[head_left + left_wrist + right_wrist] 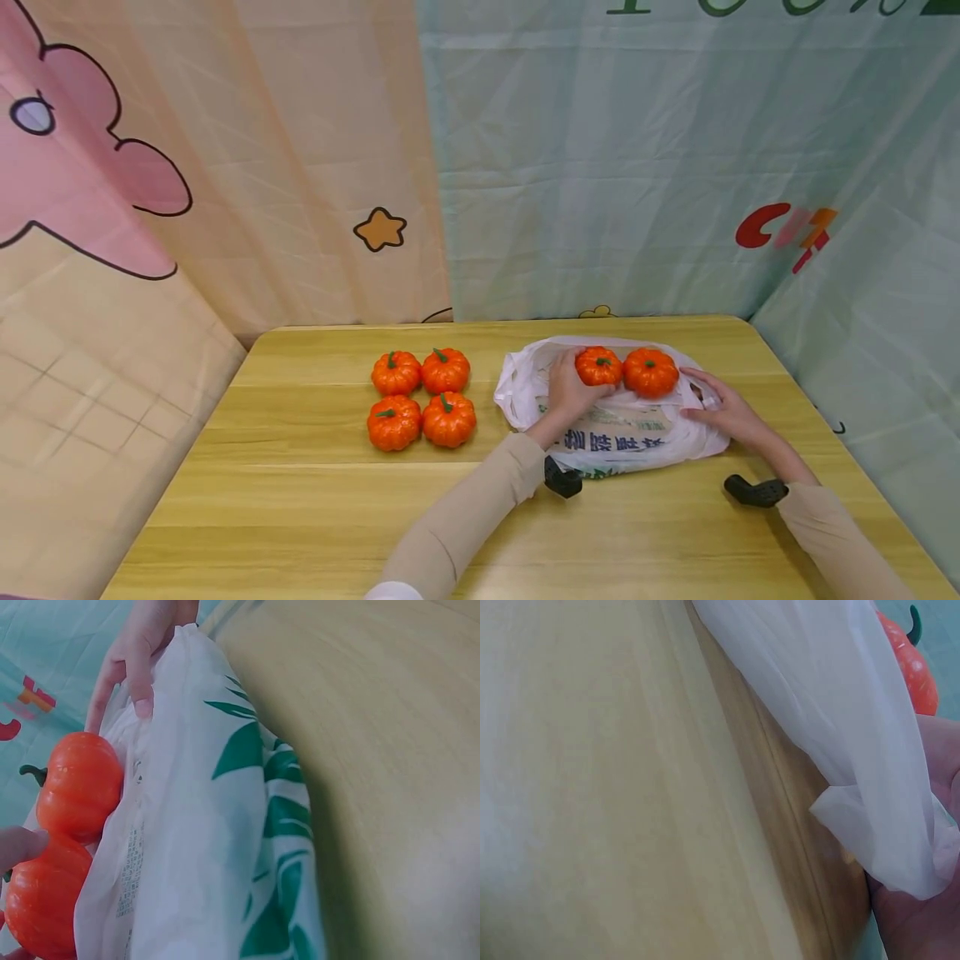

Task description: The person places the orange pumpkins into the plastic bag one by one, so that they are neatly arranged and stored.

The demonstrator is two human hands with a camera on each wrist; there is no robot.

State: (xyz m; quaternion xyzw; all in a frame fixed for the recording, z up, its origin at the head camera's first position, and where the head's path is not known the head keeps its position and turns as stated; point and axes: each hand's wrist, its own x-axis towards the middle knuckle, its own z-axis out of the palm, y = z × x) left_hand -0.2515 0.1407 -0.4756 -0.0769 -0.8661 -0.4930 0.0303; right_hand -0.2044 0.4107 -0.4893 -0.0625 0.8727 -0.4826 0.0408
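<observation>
A white plastic bag (693,443) with dark printed characters lies on its side on the table. Two small orange pumpkins with green stems are at its opening, the left pumpkin (604,370) and the right pumpkin (651,372) side by side. My left hand (567,390) grips the left one, its thumb over the front in the left wrist view. At the bag's right end, my right hand (726,410) touches the plastic with fingers extended and spread. Folded plastic (889,847) lies against the right palm in the right wrist view.
Left of the bag stand several more orange pumpkins (422,400) in a two-by-two group on the wooden table (300,500). Printed curtains (600,167) hang behind the table's back edge and at both sides. Black wrist devices (562,478) sit at both cuffs.
</observation>
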